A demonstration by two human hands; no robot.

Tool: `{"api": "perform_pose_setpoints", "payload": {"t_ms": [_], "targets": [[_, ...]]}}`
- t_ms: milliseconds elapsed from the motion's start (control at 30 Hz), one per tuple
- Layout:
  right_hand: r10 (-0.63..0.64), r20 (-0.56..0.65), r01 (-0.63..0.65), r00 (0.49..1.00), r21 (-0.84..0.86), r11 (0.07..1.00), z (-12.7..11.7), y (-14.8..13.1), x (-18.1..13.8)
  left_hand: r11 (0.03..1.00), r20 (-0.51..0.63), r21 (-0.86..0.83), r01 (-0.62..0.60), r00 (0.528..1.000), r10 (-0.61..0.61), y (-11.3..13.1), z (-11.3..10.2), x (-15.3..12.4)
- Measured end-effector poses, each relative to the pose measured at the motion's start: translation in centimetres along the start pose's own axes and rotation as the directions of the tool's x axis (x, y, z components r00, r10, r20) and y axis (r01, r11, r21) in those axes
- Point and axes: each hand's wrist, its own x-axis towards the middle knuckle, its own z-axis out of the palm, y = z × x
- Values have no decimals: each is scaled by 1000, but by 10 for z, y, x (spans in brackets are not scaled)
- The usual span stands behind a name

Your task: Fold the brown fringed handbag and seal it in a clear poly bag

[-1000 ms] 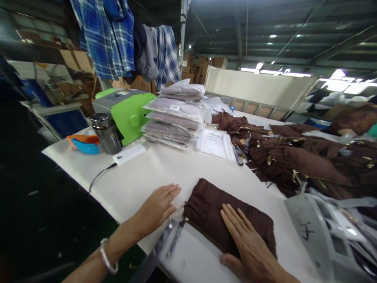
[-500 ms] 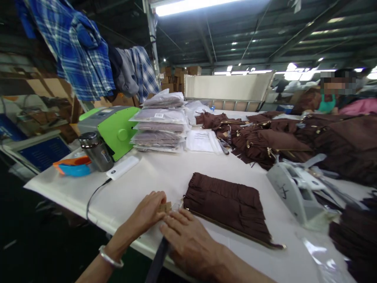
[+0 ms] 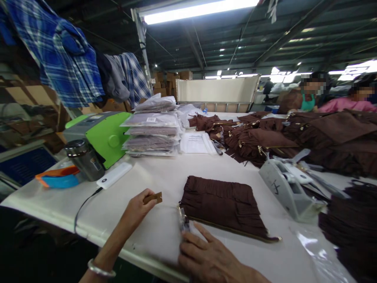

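Note:
My left hand (image 3: 137, 208) pinches a small brown piece of card (image 3: 156, 197) a little above the white table (image 3: 160, 173). To its right, a dark brown gathered fabric pouch (image 3: 219, 204) lies flat, its gold zipper along the near edge. My right hand (image 3: 206, 253) rests by the pouch's near left corner, fingers curled over the end of a strap (image 3: 182, 220) with clear plastic around it. Most of that strap is hidden under the hand. A silver bangle (image 3: 101, 270) circles my left wrist.
A grey tape dispenser (image 3: 290, 192) stands to the right, with clear plastic bags (image 3: 319, 251) nearer. Brown bags (image 3: 265, 137) are heaped behind. Bagged packs (image 3: 151, 133), a green machine (image 3: 113, 137), a flask (image 3: 85, 161) and a white power bank (image 3: 114, 175) stand left. Co-workers are at the back right.
My hands have moved apart. The left drew away leftward with the brown card; the right shifted slightly right and down, and the dark strap below it has gone from sight. The view turned slightly right.

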Motion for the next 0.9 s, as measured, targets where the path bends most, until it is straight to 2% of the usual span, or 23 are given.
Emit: {"api": "perform_pose_setpoints", "payload": {"t_ms": [100, 200, 300, 367, 467, 567, 700, 767, 900], "targets": [[13, 87, -10, 996, -29, 1000, -22, 11, -24, 1000, -30, -23, -1, 1000, 1, 1, -1, 4], [52, 129, -51, 990, -12, 999, -33, 16, -38, 993, -18, -115, 0, 1000, -2, 6, 0, 7], [154, 148, -156, 977, 6, 988, -33, 17, -36, 971, -19, -241, -6, 1000, 1, 20, 1, 12], [276, 143, -277, 950, -19, 961, -25, 17, -26, 949, -20, -313, -32, 999, 28, 33, 4, 17], [420, 3, -416, 908, -126, 900, -8, 17, -10, 931, -1, -354, -94, 995, 100, 51, 12, 29], [452, -166, -478, 876, -173, 861, 6, 18, -6, 923, 61, -356, -144, 982, 177, 62, 25, 46], [487, -276, -535, 829, -139, 833, 11, 19, -18, 949, 135, -234, -210, 960, 246, 60, 52, 73], [484, -302, -535, 821, -115, 837, 11, 20, -24, 962, 120, -126, -241, 959, 255, 55, 68, 84], [484, -367, -550, 794, -93, 830, 11, 22, -27, 968, 5, 0, -251, 968, 251, 41, 94, 92]]}}
